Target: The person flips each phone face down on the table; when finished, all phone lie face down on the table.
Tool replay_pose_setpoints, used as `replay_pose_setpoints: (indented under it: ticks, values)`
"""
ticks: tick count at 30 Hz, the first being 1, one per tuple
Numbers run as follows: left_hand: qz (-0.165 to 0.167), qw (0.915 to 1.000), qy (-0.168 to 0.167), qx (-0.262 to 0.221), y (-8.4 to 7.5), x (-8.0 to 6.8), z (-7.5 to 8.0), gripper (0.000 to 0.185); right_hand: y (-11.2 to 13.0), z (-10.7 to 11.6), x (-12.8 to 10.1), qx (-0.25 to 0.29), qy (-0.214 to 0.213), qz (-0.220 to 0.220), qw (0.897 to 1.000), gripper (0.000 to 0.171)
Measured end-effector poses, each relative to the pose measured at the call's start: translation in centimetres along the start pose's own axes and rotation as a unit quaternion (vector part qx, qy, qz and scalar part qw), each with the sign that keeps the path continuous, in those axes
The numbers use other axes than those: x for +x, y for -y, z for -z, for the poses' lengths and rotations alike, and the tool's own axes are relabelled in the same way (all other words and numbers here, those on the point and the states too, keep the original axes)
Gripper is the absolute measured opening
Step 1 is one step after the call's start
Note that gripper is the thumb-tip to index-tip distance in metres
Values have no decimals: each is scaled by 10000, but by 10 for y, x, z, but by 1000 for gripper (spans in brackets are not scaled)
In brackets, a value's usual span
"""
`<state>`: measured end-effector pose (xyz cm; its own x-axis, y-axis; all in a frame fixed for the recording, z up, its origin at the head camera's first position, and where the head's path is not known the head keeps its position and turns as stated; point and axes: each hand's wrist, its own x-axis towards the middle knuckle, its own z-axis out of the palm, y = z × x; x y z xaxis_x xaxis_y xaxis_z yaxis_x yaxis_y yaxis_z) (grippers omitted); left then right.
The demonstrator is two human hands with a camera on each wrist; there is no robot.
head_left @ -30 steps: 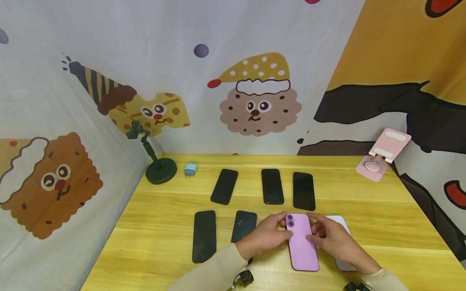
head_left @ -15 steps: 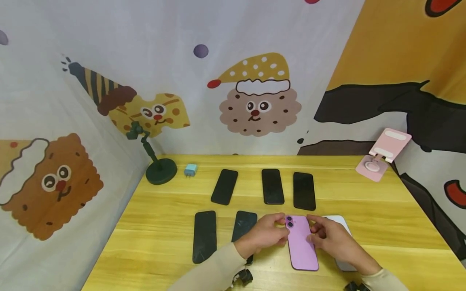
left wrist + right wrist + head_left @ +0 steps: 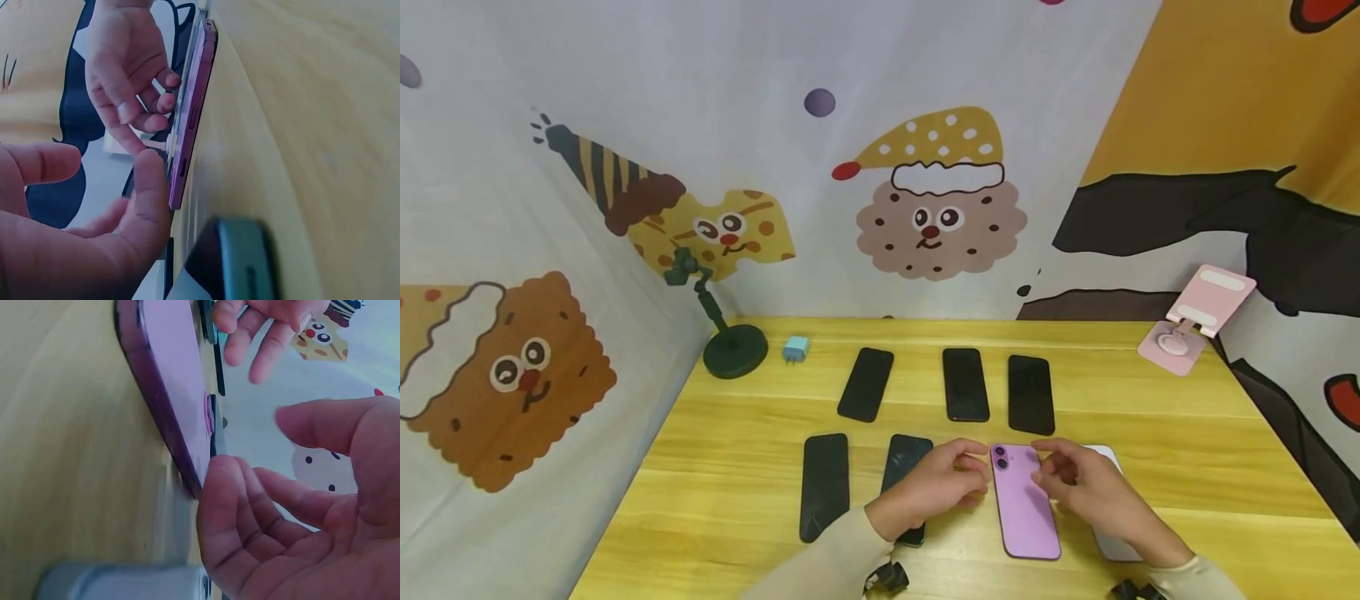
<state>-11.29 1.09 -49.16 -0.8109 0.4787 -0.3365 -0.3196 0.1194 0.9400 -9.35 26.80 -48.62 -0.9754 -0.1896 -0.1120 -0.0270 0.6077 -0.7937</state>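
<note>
A pink phone [image 3: 1028, 517] lies flat on the wooden table with its back and two camera lenses facing up. My left hand [image 3: 943, 479] is just off its left edge, fingers loosely bent and holding nothing. At the phone's upper right corner is my right hand [image 3: 1090, 483]. In the right wrist view the fingertips of that hand [image 3: 275, 531] are right at the corner, with the thumb raised away from the phone. Beneath the right hand lies a white phone [image 3: 1116, 546], partly hidden. The left hand and wrist partly cover a dark phone [image 3: 904, 460].
Another dark phone [image 3: 825, 487] lies at the left, and a row of three, including a black phone [image 3: 866, 384], lies behind. Toward the back stand a dark green stand [image 3: 735, 350], a blue charger plug [image 3: 795, 349] and a pink phone stand [image 3: 1210, 300]. A printed cloth hangs behind.
My left hand has let go of the pink phone and drawn back left. My right thumb has lifted from the phone, which stays in place on the table. The head view has shifted slightly.
</note>
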Motion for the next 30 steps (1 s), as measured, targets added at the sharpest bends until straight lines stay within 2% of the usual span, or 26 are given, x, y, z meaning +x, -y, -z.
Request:
replay_pose_setpoints:
  ticks: [6, 13, 23, 30]
  values:
    - [-287, 9994, 74, 162, 0, -9, 15, 34, 7, -9, 5, -48, -264, 447, 9986, 33]
    - [-627, 9972, -15, 404, 2, -24, 41, 34, 17, -24, 15, 398, -140, 576, 9974, 34]
    - [-523, 9927, -714, 818, 9, -44, 78, 34, 39, -45, 31, 629, 45, 685, 9957, 32]
    - [-296, 9845, -1279, 1165, 16, -57, 94, 41, 54, -72, 41, 834, 315, 669, 9938, 42]
